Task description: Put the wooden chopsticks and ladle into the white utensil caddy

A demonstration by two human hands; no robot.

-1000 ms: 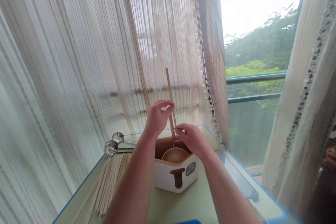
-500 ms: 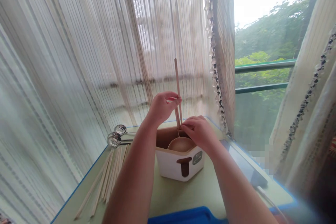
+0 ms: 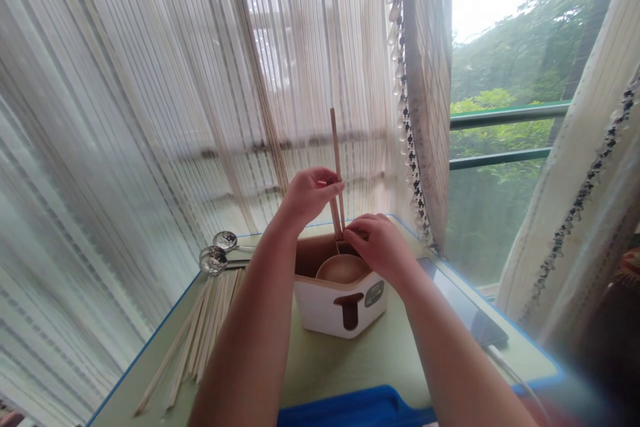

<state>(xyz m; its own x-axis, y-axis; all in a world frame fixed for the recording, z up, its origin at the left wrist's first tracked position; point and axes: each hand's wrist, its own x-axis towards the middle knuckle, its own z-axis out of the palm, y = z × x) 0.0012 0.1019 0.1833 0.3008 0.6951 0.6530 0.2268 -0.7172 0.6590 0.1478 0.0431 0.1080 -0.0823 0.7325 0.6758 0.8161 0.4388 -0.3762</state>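
My left hand pinches a pair of wooden chopsticks that stand almost upright, their lower ends inside the white utensil holder. My right hand rests on the holder's back rim, fingers curled and touching the chopsticks near their base. A round wooden spoon bowl lies inside the holder, just in front of both hands.
Several loose chopsticks lie in a row on the green table at left, with two metal spoons beyond them. A dark phone lies at right. A blue object sits at the near edge. Curtains hang close behind.
The view shifted down and left a little, bringing the blue object into sight. Both hands stayed on the chopsticks and holder, and the chopsticks stand slightly more upright.
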